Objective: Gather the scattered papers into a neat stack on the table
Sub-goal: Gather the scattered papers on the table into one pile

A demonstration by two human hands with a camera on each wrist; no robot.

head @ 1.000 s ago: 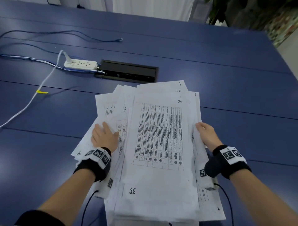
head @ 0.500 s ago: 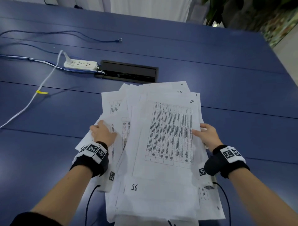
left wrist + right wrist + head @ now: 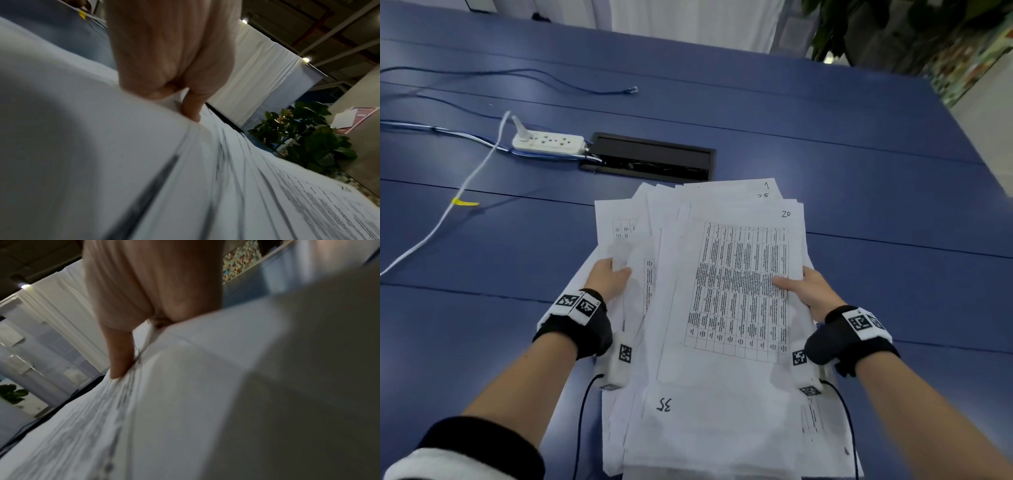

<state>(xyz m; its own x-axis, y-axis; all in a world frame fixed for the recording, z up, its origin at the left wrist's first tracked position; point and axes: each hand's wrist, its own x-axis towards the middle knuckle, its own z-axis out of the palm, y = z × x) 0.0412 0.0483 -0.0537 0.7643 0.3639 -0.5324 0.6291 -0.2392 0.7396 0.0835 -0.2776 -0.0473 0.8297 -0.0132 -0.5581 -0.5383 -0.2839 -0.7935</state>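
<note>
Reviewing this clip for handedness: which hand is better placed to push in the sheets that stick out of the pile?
Probably the left hand: the papers fan out mostly on its side, beside its fingers. The right hand grips an edge already fairly even.

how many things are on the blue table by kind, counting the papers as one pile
paper pile: 1, gripped by left hand and right hand
power strip: 1
black cable box: 1
blue network cable: 1
white cord: 1
Total: 5
</note>
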